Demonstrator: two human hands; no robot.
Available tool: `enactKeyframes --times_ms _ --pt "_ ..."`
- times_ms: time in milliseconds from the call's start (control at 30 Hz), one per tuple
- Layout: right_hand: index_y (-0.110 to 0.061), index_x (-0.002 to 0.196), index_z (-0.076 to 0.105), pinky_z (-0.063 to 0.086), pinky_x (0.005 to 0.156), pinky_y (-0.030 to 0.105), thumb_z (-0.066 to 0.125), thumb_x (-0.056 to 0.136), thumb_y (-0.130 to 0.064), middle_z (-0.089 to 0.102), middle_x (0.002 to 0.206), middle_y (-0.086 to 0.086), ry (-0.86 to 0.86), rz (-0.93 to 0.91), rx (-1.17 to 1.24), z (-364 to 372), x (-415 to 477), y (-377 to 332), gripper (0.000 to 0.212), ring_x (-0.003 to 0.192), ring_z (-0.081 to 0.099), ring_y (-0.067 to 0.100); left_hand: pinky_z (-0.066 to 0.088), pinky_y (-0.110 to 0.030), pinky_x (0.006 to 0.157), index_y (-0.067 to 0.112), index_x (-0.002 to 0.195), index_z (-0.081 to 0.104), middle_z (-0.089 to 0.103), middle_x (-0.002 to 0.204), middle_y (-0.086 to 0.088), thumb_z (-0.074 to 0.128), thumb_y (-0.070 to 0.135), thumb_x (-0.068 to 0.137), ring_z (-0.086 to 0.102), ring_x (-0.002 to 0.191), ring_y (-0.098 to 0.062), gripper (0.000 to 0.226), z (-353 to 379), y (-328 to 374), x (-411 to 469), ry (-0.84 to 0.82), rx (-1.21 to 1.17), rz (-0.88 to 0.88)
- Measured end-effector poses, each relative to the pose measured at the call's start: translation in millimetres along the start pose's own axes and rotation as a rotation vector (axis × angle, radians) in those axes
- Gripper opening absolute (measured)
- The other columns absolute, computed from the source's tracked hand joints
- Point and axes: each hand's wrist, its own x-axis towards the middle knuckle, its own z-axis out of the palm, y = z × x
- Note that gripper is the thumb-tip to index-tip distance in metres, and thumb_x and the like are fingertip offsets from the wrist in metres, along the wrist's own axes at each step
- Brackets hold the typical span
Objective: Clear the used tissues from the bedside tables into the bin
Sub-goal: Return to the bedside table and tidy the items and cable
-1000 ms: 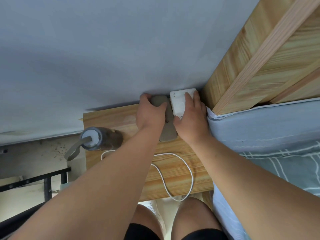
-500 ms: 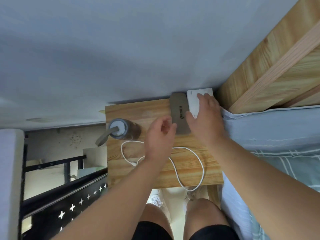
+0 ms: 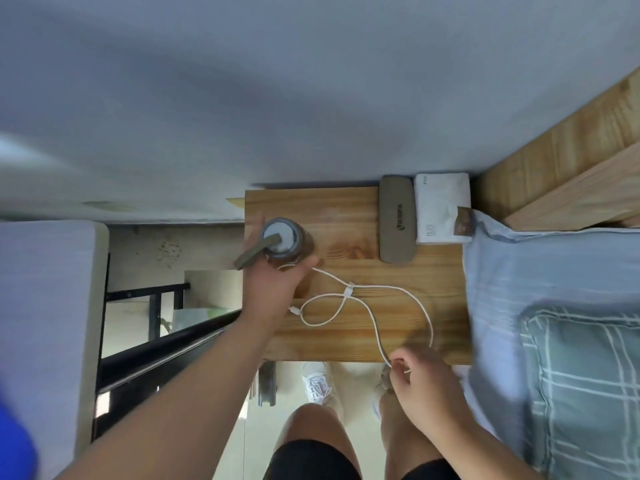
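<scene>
Head view, bottle [image 3: 285, 242]: gripped by left hand [image 3: 273, 289], fingers wrapped round it.
Cable [image 3: 367, 306]: pinched by right hand [image 3: 420, 382], right of bottle.

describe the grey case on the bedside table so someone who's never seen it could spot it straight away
Start at the wooden bedside table pushed against the wall, beside the bed. Along its back edge, towards the bed, lie two things side by side: a white tissue pack and, just left of it, the grey case. It is a long flat oval, dull grey-brown with small dark lettering, unlike the pack's white rectangle.
</scene>
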Motion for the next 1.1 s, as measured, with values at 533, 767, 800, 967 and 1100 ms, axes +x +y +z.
enactKeyframes --times_ms 533,767,800,967,1100 --pt "-0.017 0.085 0.073 0.056 0.066 0.034 0.071 0.087 -0.007 0.072 0.082 -0.005 0.125 -0.069 0.088 0 62 -24 0.011 0.078 0.068 0.019 0.049 -0.022 0.098 0.039 0.105 0.059 0.071 0.105 0.018 0.094 0.045 0.073 0.070 0.109 -0.007 0.048 7 38 84 0.123 0.064 0.115" --pt "-0.017 0.082 0.072 0.050 0.065 0.030 0.070 0.089 -0.009 0.069 0.078 -0.005 0.113 -0.060 0.097 -6 76 -34 0.011 0.076 0.065 0.018 0.057 -0.034 0.099 0.052 0.117 0.057 0.073 0.114 0.018 0.095 0.034 0.073 0.070 0.106 -0.005 0.060 -2 16 65 0.061 0.080 0.142" --pt "-0.017 0.082 0.072 0.051 0.065 0.030 0.069 0.089 -0.009 0.069 0.078 -0.005 0.104 -0.063 0.102 -8 77 -36 0.011 0.077 0.065 0.017 0.058 -0.040 0.099 0.044 0.124 0.056 0.070 0.119 0.008 0.092 0.037 0.077 0.069 0.107 -0.013 0.059 -4 8 57 0.085 0.148 0.105" --pt "-0.019 0.100 0.074 0.056 0.079 0.037 0.063 0.093 -0.016 0.073 0.093 -0.004 0.029 -0.049 0.143 -7 88 -48 0.014 0.091 0.067 0.018 0.050 -0.031 0.084 0.039 0.133 0.061 0.049 0.127 0.013 0.079 0.065 0.081 0.058 0.106 -0.009 0.060 -13 -39 15 -0.049 0.594 0.047" --pt "-0.016 0.112 0.072 0.053 0.080 0.034 0.062 0.094 -0.017 0.070 0.104 -0.002 0.018 -0.084 0.138 -3 97 -54 0.021 0.098 0.063 0.019 0.046 -0.028 0.080 0.039 0.120 0.067 0.049 0.123 0.016 0.076 0.077 0.074 0.051 0.106 -0.003 0.061 -19 -50 6 -0.169 0.678 0.184"
